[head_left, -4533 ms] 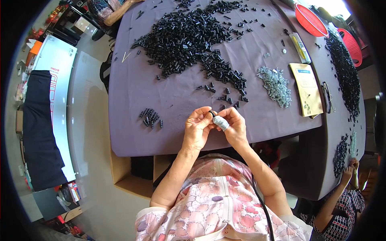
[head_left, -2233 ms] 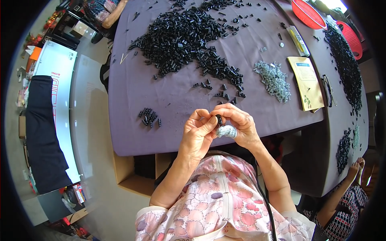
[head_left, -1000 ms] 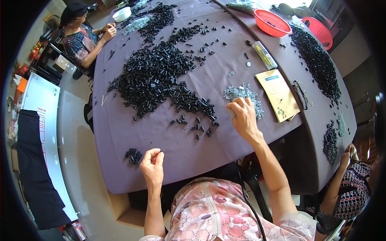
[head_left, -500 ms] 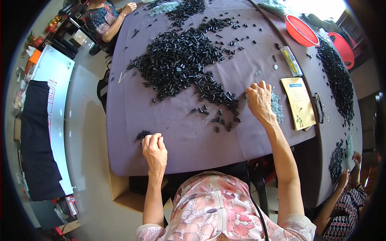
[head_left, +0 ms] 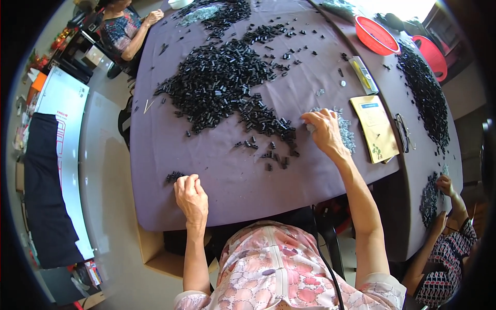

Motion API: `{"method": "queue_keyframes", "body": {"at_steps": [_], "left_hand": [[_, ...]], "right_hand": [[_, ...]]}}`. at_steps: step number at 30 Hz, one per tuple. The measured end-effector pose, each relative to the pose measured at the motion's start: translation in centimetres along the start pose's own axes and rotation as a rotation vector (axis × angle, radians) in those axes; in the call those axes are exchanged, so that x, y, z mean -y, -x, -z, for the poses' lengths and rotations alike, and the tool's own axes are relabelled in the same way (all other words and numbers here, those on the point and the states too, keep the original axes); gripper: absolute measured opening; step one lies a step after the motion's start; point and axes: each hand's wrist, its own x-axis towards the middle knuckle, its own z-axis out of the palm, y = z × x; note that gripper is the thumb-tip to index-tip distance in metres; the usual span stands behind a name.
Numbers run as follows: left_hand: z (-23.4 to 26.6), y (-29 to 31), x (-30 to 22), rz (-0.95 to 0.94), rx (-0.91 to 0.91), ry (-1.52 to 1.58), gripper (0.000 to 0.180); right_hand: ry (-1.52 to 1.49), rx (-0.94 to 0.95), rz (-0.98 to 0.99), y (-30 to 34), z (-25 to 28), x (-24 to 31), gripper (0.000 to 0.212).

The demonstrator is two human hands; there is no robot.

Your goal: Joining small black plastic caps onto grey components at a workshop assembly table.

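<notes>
Small black tubular pieces [head_left: 219,77] lie in a big heap across the middle of the purple-grey cloth. My left hand [head_left: 191,202] is closed near the table's front edge, beside a small cluster of black pieces [head_left: 174,176]. Its fingertips are hidden, so what they hold does not show. Right of the heap, my right hand [head_left: 327,133] rests with bent, drawn-together fingers at the left side of a pile of small clear pieces [head_left: 345,132]. What its fingertips grip is too small to make out.
A yellow booklet [head_left: 375,129], eyeglasses [head_left: 402,133] and a clear-and-yellow box [head_left: 363,75] lie to the right. Farther off stand red baskets [head_left: 377,36]. Two other people sit at the table, one far left [head_left: 121,31], one right [head_left: 447,258], near more black pieces [head_left: 426,98].
The whole view has shifted slightly. My right hand stays at the clear pile, its fingers spread a little differently; my left hand keeps its place. The right-hand person's hand has moved to their pieces.
</notes>
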Motion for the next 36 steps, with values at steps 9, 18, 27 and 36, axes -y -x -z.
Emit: {"method": "queue_keyframes", "body": {"at_steps": [9, 18, 27, 36], "left_hand": [[-0.5, 0.0, -0.3, -0.015, 0.005, -0.012, 0.015], [-1.3, 0.7, -0.3, -0.055, -0.069, -0.144, 0.015], [-1.5, 1.0, -0.7, -0.050, -0.088, -0.193, 0.018], [-1.5, 1.1, -0.4, -0.043, -0.083, -0.170, 0.020]], "right_hand": [[-0.100, -0.140, 0.007, 1.1, 0.3, -0.2, 0.036], [0.149, -0.058, -0.051, 1.8, 1.0, -0.5, 0.027], [0.226, -0.091, -0.040, -1.4, -1.0, -0.3, 0.019], [0.241, -0.037, 0.031, -1.6, -1.3, 0.3, 0.013]]}}
